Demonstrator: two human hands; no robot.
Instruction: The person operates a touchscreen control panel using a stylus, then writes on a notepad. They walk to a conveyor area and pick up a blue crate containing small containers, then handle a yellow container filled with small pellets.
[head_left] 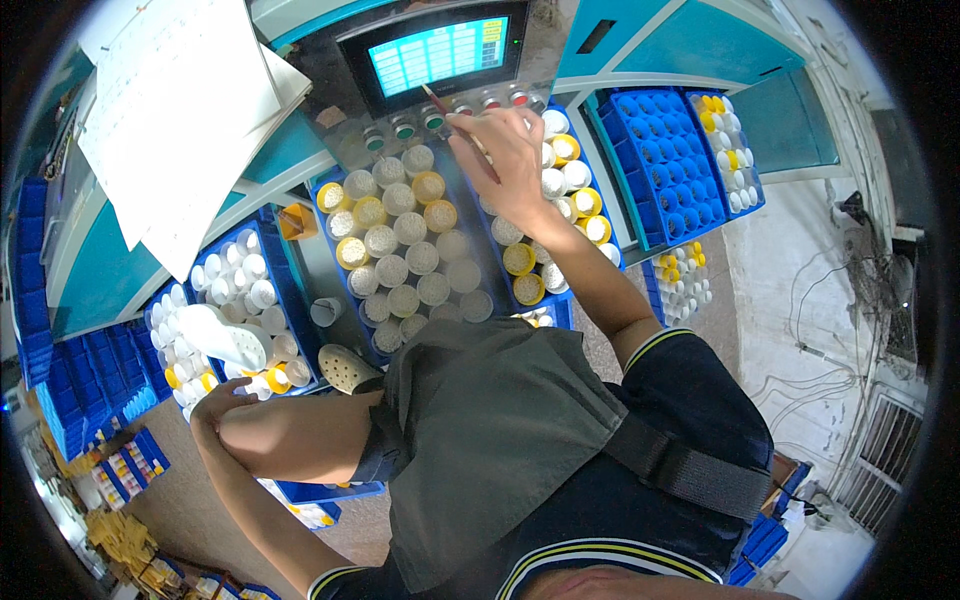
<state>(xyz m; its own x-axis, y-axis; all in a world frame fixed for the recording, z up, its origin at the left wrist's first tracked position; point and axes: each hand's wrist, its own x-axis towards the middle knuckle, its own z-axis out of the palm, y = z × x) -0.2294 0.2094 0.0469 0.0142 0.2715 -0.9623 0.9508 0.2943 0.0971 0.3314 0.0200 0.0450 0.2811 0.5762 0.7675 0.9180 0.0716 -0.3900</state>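
1. My right hand (510,150) is raised toward the machine's grey control panel (440,110), fingers clenched around a thin reddish-brown stick (462,130), pencil-like in shape.
2. The stick's tip points up at the lit blue-green touch screen (438,52), ending just below its lower edge, above the row of round push buttons (434,122).
3. My left hand (222,402) is tucked back beside my bent left elbow, near the corner of a tray. I see nothing in it, but I cannot tell whether the fingers are curled shut or loose.
4. Under my right forearm sits a blue plastic tray (325,215) packed with upright thread bobbins (405,255), their tops off-white, some with yellow ends.
5. A second blue tray of white bobbins (235,285) lies to the left, closest to my left hand. A white perforated cone (225,338) rests across it.
6. Another perforated cone, cream in colour (348,368), lies just beside that tray, near my elbow.
7. A sheaf of white paper sheets (185,110) hangs over the machine at upper left.
8. To the far right, a blue compartment crate (660,165) stands mostly unfilled, with a few yellow and white bobbins at its right edge.
9. A grey-green cloth (480,440) covers my front.
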